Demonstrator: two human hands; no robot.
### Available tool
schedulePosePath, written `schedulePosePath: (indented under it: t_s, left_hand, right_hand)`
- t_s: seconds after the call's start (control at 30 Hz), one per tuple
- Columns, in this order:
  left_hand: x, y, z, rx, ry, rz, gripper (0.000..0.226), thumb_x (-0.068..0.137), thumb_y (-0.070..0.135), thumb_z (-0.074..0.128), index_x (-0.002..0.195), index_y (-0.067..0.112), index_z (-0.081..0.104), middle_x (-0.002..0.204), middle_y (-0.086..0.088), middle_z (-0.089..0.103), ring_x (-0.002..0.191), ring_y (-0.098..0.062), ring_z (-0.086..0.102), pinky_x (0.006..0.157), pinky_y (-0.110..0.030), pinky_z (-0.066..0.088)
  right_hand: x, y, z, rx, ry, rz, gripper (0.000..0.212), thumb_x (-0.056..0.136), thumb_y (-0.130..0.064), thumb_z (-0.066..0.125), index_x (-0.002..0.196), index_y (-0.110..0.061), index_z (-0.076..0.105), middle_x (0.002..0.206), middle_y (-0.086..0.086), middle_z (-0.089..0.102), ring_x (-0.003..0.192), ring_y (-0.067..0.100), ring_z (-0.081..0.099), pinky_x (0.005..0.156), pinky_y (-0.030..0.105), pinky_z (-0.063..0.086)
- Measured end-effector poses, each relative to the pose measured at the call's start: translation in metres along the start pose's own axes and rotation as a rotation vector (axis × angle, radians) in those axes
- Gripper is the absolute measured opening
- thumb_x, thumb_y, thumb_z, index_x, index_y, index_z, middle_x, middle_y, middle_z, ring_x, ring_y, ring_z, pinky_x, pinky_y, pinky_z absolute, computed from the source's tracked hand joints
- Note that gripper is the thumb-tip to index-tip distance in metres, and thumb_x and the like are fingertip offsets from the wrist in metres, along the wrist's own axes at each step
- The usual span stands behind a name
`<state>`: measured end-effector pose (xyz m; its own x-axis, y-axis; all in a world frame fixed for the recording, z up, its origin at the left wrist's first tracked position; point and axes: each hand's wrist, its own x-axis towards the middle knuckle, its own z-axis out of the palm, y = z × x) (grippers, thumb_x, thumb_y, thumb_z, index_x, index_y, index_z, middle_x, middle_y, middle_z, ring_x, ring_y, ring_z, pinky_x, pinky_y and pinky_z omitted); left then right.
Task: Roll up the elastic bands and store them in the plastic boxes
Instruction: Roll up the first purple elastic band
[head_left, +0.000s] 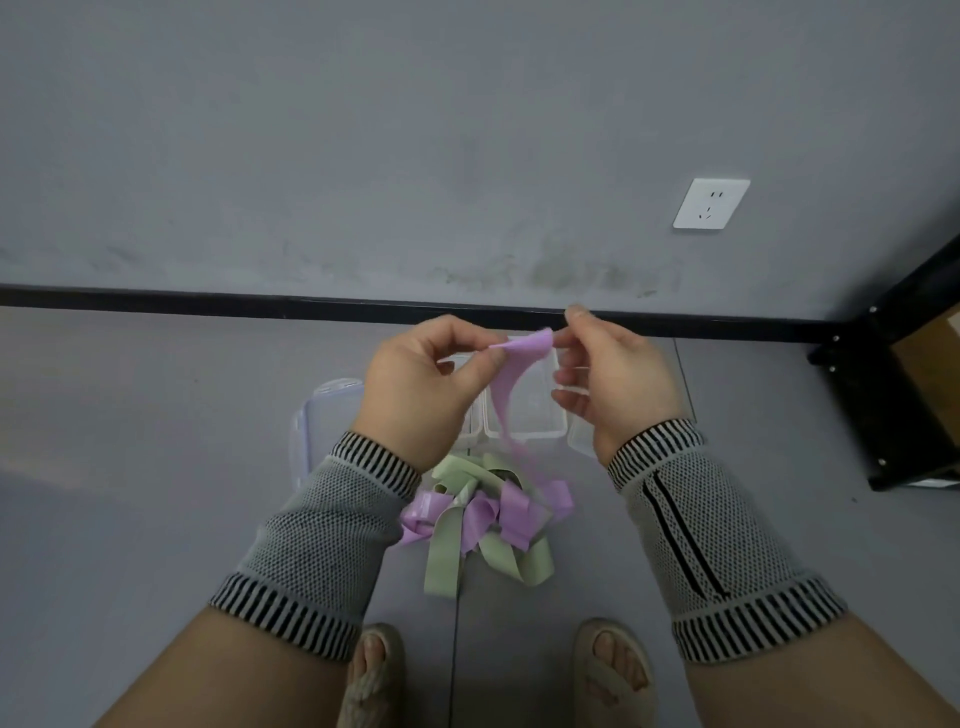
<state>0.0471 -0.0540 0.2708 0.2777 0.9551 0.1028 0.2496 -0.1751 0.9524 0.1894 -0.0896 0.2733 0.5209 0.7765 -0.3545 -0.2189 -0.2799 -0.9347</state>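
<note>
A purple elastic band (511, 387) hangs from my two hands down to a heap of bands on the floor. My left hand (423, 387) pinches its top end on the left, and my right hand (615, 374) pinches the same end on the right, where the tip curls over. Below lies the heap of purple bands (506, 512) and green bands (449, 551), tangled together. Clear plastic boxes (540, 415) stand on the floor beyond the heap, partly hidden behind my hands. A clear lid (322, 415) lies at the left, behind my left wrist.
The grey floor (156, 467) meets a grey wall at a black skirting strip (208, 300). A white wall socket (710, 203) sits on the wall at the right. A black metal frame (883, 395) with a brown panel stands at the far right. My sandalled feet (374, 670) are at the bottom.
</note>
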Motion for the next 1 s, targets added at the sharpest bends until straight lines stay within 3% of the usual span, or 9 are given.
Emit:
schedulePosePath:
  t_s: [0.13,0.23,0.33,0.47,0.6,0.73,1.0]
  left_hand:
    - [0.001,0.006,-0.002,-0.129,0.033,-0.114,0.012,0.082,0.009,0.068,0.075,0.018,0.065,0.077,-0.005,0.070,0.074,-0.014,0.063,0.073,-0.027,0.053]
    - [0.002,0.004,-0.002,-0.153,0.025,-0.117,0.012,0.083,0.009,0.067,0.076,0.018,0.064,0.070,-0.001,0.068,0.067,-0.009,0.061,0.065,-0.024,0.051]
    - [0.004,-0.001,-0.004,-0.172,0.025,-0.120,0.011,0.085,0.008,0.065,0.080,0.018,0.064,0.070,0.001,0.067,0.065,-0.006,0.061,0.067,-0.025,0.052]
    - [0.006,-0.006,-0.002,-0.206,-0.013,-0.156,0.013,0.088,0.007,0.061,0.087,0.019,0.066,0.089,-0.015,0.070,0.081,-0.020,0.063,0.085,-0.045,0.053]
    - [0.006,-0.007,-0.001,-0.185,-0.010,-0.173,0.011,0.089,0.007,0.059,0.084,0.014,0.066,0.074,-0.005,0.067,0.068,-0.011,0.058,0.070,-0.030,0.051]
    - [0.007,-0.005,-0.001,-0.218,-0.016,-0.198,0.009,0.088,0.007,0.061,0.085,0.014,0.066,0.068,0.004,0.068,0.063,-0.003,0.061,0.066,-0.019,0.052]
    - [0.006,-0.005,-0.002,-0.135,-0.074,-0.182,0.018,0.089,0.010,0.060,0.074,0.019,0.066,0.064,0.004,0.066,0.065,-0.012,0.058,0.071,-0.035,0.050]
  right_hand:
    - [-0.002,0.005,0.004,-0.052,-0.154,-0.198,0.006,0.087,-0.028,0.065,0.085,-0.028,0.070,0.082,-0.020,0.069,0.082,-0.007,0.062,0.083,0.024,0.048]
    - [-0.002,0.010,0.006,-0.119,-0.207,-0.307,0.017,0.083,-0.014,0.070,0.094,-0.026,0.067,0.090,-0.008,0.070,0.088,0.002,0.065,0.082,0.021,0.050]
    - [-0.004,0.011,0.008,-0.126,-0.186,-0.327,0.014,0.082,-0.006,0.069,0.083,-0.020,0.069,0.074,-0.003,0.068,0.070,0.004,0.062,0.070,0.018,0.051]
    - [-0.004,0.012,0.011,-0.133,-0.159,-0.353,0.017,0.081,-0.005,0.069,0.074,-0.020,0.069,0.073,0.002,0.070,0.070,0.010,0.063,0.073,0.030,0.056]
    - [-0.005,0.012,0.009,-0.152,-0.175,-0.356,0.016,0.082,-0.010,0.071,0.075,-0.024,0.071,0.076,0.002,0.073,0.077,0.017,0.068,0.081,0.041,0.058]
    - [-0.003,0.012,0.007,-0.166,-0.149,-0.373,0.016,0.081,-0.010,0.072,0.074,-0.024,0.073,0.077,0.001,0.073,0.081,0.022,0.070,0.081,0.045,0.057]
    - [-0.001,0.013,0.007,-0.121,-0.197,-0.351,0.019,0.081,-0.007,0.070,0.073,-0.024,0.073,0.077,0.005,0.071,0.078,0.021,0.065,0.082,0.051,0.056]
